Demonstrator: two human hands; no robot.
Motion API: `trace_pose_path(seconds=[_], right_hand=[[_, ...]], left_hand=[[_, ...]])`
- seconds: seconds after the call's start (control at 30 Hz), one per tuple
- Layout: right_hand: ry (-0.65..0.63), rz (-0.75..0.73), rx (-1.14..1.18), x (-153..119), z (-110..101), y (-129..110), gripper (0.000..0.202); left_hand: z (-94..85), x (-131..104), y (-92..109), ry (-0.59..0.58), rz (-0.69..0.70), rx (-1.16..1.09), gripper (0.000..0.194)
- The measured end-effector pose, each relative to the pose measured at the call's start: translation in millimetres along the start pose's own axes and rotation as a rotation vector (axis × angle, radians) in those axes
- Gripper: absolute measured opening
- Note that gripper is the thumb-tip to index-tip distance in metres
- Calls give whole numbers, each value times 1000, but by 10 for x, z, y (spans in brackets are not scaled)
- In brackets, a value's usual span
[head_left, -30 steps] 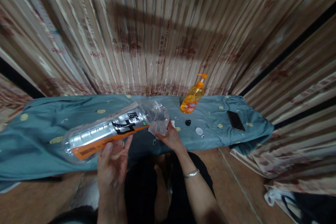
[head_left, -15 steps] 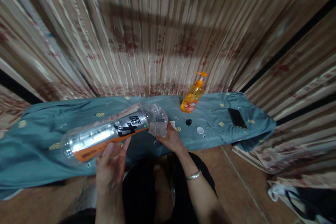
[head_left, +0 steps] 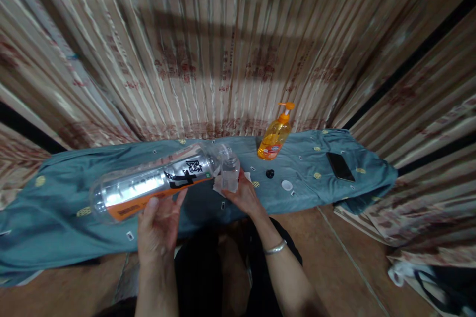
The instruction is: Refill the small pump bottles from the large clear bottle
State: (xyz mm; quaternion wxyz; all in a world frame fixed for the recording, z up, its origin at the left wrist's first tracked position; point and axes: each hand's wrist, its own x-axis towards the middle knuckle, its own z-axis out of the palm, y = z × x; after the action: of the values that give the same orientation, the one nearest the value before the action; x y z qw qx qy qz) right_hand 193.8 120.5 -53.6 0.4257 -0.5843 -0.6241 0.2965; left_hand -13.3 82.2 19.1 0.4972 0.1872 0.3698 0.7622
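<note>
Large bottle: base is rising slightly; probably weighing little, denting easily.
Left hand: is cradling mid-body, likely best hold.
Right hand: is gripping small bottle.

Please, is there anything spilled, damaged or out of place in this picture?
No spill or damage stands out. The large bottle is tilted almost sideways, but the left hand supports it, its neck close to the small clear bottle in the right hand.
</note>
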Motion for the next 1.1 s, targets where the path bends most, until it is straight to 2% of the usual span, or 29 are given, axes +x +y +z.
trace_pose_path(seconds=[0.2, 0.37, 0.57, 0.87, 1.1], right_hand=[[40, 17, -6, 61, 36, 23, 80], [55, 45, -43, 90, 14, 57, 80], [38, 67, -78, 108, 28, 93, 77], [10, 33, 31, 97, 46, 92, 70], [-26, 62, 34, 84, 19, 94, 72]], left_hand=[[34, 131, 29, 0, -18, -37, 39], [61, 251, -38, 24, -59, -79, 34], [11, 345, -118, 23, -84, -89, 34], [-34, 517, -133, -9, -91, -65, 32], [-123, 491, -178, -1, -94, -76, 28]])
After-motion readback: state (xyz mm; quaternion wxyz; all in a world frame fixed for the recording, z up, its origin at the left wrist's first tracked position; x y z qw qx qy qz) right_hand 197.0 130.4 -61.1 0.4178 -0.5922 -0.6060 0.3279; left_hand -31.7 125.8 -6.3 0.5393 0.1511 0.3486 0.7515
